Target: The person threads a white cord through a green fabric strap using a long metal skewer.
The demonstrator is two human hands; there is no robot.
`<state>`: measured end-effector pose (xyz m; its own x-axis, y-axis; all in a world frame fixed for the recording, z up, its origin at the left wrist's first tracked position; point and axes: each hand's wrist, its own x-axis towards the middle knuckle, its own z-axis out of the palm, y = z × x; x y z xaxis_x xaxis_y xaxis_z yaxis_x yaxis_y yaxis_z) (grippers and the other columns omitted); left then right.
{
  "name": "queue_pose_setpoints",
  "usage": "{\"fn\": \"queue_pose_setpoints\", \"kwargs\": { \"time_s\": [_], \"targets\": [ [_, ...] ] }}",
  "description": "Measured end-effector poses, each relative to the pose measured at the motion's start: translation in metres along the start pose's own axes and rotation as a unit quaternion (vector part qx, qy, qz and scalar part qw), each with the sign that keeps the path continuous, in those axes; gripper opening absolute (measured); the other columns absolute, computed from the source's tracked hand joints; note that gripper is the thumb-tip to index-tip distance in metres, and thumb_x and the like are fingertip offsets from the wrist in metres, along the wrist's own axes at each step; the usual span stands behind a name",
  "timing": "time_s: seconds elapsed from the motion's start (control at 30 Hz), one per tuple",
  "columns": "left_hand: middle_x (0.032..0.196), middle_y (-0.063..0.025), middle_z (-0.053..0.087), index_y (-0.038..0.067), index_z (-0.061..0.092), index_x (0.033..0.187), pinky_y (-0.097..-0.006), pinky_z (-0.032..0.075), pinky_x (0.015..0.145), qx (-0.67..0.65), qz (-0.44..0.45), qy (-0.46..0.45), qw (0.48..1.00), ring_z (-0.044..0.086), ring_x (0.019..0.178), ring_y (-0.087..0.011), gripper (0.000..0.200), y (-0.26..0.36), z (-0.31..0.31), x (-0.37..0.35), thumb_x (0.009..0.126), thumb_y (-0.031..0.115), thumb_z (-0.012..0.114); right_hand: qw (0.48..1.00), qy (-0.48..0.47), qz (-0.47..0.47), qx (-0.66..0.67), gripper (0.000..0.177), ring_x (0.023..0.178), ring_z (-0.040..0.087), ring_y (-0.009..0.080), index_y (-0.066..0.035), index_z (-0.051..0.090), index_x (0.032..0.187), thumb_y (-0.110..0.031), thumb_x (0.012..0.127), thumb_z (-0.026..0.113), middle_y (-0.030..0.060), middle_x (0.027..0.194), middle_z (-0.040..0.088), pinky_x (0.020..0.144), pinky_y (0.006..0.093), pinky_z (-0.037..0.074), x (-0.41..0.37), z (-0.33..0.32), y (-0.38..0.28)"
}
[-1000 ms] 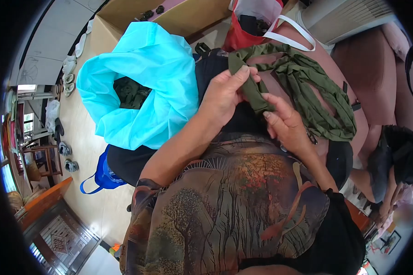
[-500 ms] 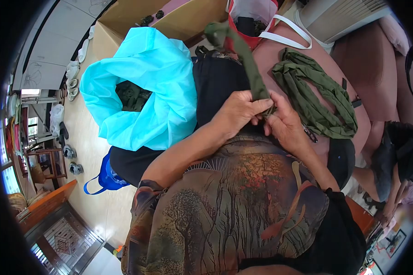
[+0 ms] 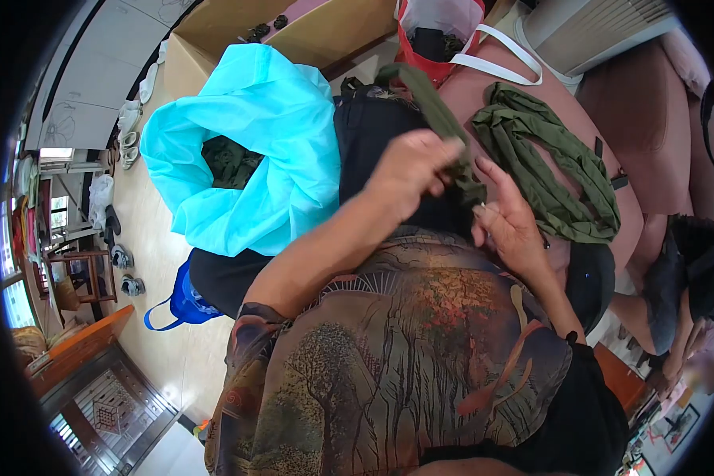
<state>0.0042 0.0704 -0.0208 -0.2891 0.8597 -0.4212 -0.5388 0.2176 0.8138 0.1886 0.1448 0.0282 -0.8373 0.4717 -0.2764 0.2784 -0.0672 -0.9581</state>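
My left hand (image 3: pixel 412 166), a little blurred, has its fingers closed on a narrow green fabric strip (image 3: pixel 428 99). The strip arches up and away from it over dark cloth. At the strip's lower end, my right hand (image 3: pixel 512 222) pinches a bunched tip between the thumb and a finger, with the index finger raised. To the right of the hands, a loose loop of green fabric (image 3: pixel 508 147) lies on a pink seat. On the left stands an open cyan bag (image 3: pixel 285 159) with dark green material inside.
A red and white bag (image 3: pixel 408 44) stands beyond the hands, near a cardboard box (image 3: pixel 325 40). A blue bag (image 3: pixel 186 297) is low on the left. Shoes (image 3: pixel 131 285) lie on the floor. Another person's leg (image 3: pixel 642 317) shows at right.
My hands have moved slightly apart, and my left hand has risen a little along the strip. The strip's far end has dropped and shifted right. My right index finger has lifted away.
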Motion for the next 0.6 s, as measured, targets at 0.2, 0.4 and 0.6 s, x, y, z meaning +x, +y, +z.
{"fn": "queue_pose_setpoints", "kwargs": {
  "time_s": [0.2,0.4,0.6],
  "targets": [
    [0.089,-0.0072,0.064,0.001,0.064,0.1,-0.023,0.048,0.053,0.122,-0.048,-0.068,0.989,0.06,0.068,-0.0126,0.04,0.016,0.003,-0.02,0.09,0.04,0.066,0.998,0.004,0.042,0.041,0.047,0.054,0.046,0.004,-0.004,0.04,0.142,-0.009,0.096,0.049,-0.0003,0.067,0.055,0.05,0.0172,0.035,0.005,-0.011,0.022],
    [0.096,-0.0119,0.067,0.002,0.062,0.101,-0.0373,0.055,0.075,-0.179,0.066,0.029,0.981,0.066,0.081,-0.0217,0.028,0.043,-0.023,0.017,0.096,0.029,0.058,0.998,-0.032,0.026,0.056,0.045,0.053,0.044,0.0031,-0.004,0.043,0.14,-0.013,0.096,0.052,-0.0002,0.068,0.056,0.05,0.0179,0.036,-0.01,-0.022,0.022],
    [0.089,-0.0066,0.069,0.003,0.066,0.097,-0.0314,0.054,0.072,0.026,0.025,-0.021,0.999,0.065,0.079,-0.0152,0.024,0.002,0.007,0.012,0.093,0.026,0.064,0.997,0.047,-0.035,0.039,0.049,0.055,0.046,0.0031,-0.004,0.038,0.142,-0.015,0.097,0.052,-0.0012,0.07,0.056,0.05,0.0174,0.036,0.004,0.002,0.014]
  ]
}}
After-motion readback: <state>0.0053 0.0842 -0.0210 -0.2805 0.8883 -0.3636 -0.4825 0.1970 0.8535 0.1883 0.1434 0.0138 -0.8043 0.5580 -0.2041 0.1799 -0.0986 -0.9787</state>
